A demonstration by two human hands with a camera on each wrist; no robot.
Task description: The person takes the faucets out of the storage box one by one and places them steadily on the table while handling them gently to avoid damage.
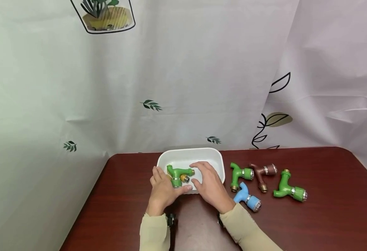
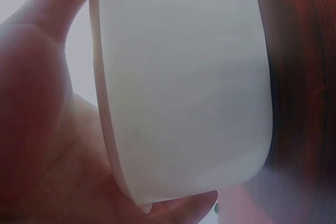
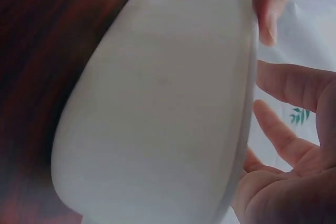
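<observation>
While both hands (image 1: 163, 190) (image 1: 210, 186) rest loose over white tub (image 1: 216, 164), holding nothing, green tap (image 1: 178, 174) inside, four taps (image 1: 260, 183) just right

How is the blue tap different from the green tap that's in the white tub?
The blue tap lies on the bare table; the green tap lies inside the white tub. No hand touches the blue tap; the green tap sits between both hands. Both share the same forked shape and ribbed knob.
</observation>
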